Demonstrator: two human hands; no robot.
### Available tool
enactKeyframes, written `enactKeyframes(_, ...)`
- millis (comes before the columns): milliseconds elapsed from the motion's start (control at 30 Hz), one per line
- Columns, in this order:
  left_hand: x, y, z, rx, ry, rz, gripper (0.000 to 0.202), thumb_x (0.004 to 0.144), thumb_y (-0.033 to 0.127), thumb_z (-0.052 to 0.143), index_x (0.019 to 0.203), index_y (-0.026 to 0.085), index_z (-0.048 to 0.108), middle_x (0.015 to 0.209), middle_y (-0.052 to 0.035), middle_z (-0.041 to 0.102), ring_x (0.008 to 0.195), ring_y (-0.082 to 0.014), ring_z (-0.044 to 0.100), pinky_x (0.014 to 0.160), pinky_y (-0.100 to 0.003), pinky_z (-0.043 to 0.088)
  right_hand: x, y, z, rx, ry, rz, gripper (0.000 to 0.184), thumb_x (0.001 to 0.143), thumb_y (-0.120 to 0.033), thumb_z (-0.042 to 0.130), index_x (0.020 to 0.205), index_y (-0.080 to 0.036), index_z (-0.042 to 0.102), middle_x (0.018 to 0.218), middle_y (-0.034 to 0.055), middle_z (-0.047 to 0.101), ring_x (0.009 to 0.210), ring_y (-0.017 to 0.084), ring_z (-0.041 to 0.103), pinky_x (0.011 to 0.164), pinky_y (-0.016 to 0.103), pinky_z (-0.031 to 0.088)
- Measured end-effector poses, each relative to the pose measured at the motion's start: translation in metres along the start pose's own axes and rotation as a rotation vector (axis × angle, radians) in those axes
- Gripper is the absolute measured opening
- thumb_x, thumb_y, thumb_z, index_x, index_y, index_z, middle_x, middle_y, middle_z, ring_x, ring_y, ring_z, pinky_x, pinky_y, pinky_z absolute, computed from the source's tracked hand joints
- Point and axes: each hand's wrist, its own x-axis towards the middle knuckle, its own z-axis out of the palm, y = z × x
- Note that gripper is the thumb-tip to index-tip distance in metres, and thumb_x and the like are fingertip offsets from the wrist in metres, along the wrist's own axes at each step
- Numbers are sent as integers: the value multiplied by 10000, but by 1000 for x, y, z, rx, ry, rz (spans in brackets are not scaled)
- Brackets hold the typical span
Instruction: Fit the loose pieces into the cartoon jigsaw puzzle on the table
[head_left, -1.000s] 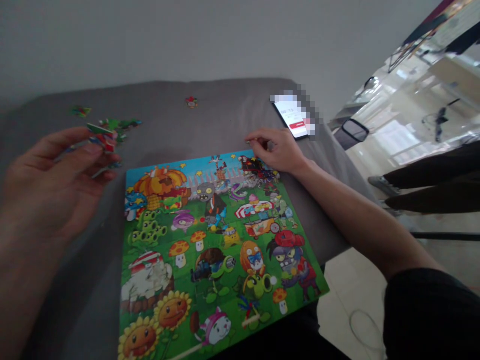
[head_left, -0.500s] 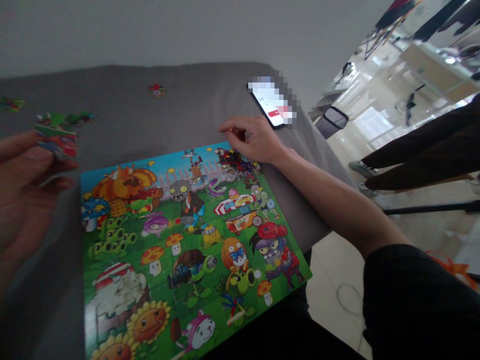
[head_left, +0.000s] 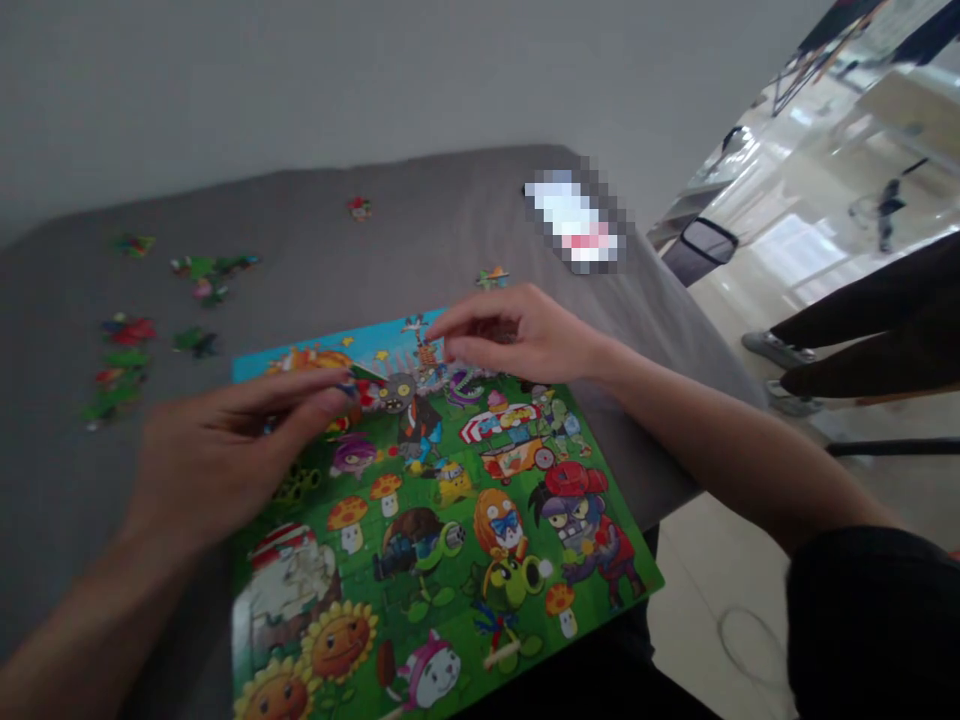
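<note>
My left hand (head_left: 240, 450) has just come in from the left, and the flat, red-and-blue jigsaw piece (head_left: 369, 391) it grips between thumb and fingers is now above the far left part of the green-and-blue, brightly printed rectangular jigsaw (head_left: 465, 530). My fingers hide much of that piece, so I can't tell whether it touches the surface below.

My right hand (head_left: 517, 335) is over the jigsaw's far edge, thumb and forefinger parted, with nothing I can see between them. To my eye that leaves it free to help with the piece in my left.

Half a second ago my right fingertips were pinched together by the far right corner; now they point left, and a small orange-and-green jigsaw piece (head_left: 493, 277) lies on the grey cloth (head_left: 420, 250) just beyond them. With my left hand away from there, more loose, mostly green and red pieces (head_left: 120, 365) show left of the jigsaw. The pixelated phone (head_left: 574, 220) lies at the far right.
</note>
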Motion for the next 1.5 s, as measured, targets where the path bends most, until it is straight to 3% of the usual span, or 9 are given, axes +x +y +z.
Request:
enactKeyframes(67, -9, 22, 10, 162, -62, -2, 143, 813, 466, 801, 950, 444, 834, 823, 114, 813, 554, -143, 708, 403, -207, 508, -2, -9, 8, 108, -87, 23, 280, 988, -273, 613, 1205, -126, 711, 1035, 59, 765, 863, 108, 691, 721, 210, 536)
enactKeyframes(167, -13, 42, 19, 171, -201, -73, 157, 848, 418, 746, 971, 392, 840, 892, 73, 826, 629, -145, 752, 531, -201, 585, -5, -17, 16, 234, -195, 35, 302, 969, -269, 650, 1223, -118, 711, 1082, 80, 768, 946, 127, 711, 764, 222, 563)
enactKeyframes(400, -23, 52, 29, 40, -301, -79, 152, 844, 359, 735, 952, 334, 839, 849, 59, 826, 662, -132, 770, 577, -155, 593, -6, -22, 30, 449, -219, 101, 287, 916, -230, 728, 1190, -143, 732, 922, 34, 768, 782, 95, 694, 623, 180, 523)
enactKeyframes(567, -24, 50, 31, 34, -317, -65, 136, 901, 352, 684, 965, 317, 799, 825, 75, 822, 716, -123, 788, 644, -149, 618, -8, -25, 3, 276, -532, 203, 307, 910, -159, 679, 1204, -98, 737, 802, 3, 715, 655, 67, 631, 594, 174, 497)
enactKeyframes(667, -22, 48, 28, 123, -297, 13, 167, 942, 370, 615, 978, 330, 773, 765, 90, 808, 695, -119, 783, 598, -147, 606, -14, -25, -19, 231, -764, 369, 268, 923, -166, 634, 1149, -81, 750, 852, 25, 718, 663, 88, 685, 600, 192, 540)
enactKeyframes(733, -21, 46, 26, 170, -293, 60, 181, 951, 375, 591, 969, 335, 767, 781, 87, 811, 687, -124, 782, 569, -152, 598, -17, -25, -28, 273, -820, 488, 303, 909, -142, 615, 1187, -101, 727, 867, 9, 708, 688, 103, 727, 624, 203, 577)
enactKeyframes(867, -20, 41, 24, 231, -318, 108, 212, 970, 381, 570, 992, 337, 776, 835, 66, 822, 723, -150, 792, 582, -190, 610, -20, -26, -30, 336, -864, 576, 382, 870, -77, 593, 1236, -121, 697, 785, -38, 681, 690, 112, 750, 630, 201, 599)
enactKeyframes(1100, -20, 35, 26, 236, -337, 289, 177, 963, 312, 596, 982, 352, 768, 885, 72, 810, 751, -130, 767, 637, -209, 580, -17, -17, -28, 331, -838, 645, 131, 893, -226, 695, 988, -136, 685, 779, -20, 735, 672, 122, 744, 624, 223, 600)
enactKeyframes(1500, -19, 22, 21, 362, -337, 543, 195, 1015, 275, 565, 1076, 312, 747, 930, 29, 756, 825, -116, 732, 716, -202, 550, -16, -14, -36, 320, -824, 645, 261, 842, -363, 782, 918, -138, 675, 778, -11, 726, 689, 116, 713, 634, 236, 582)
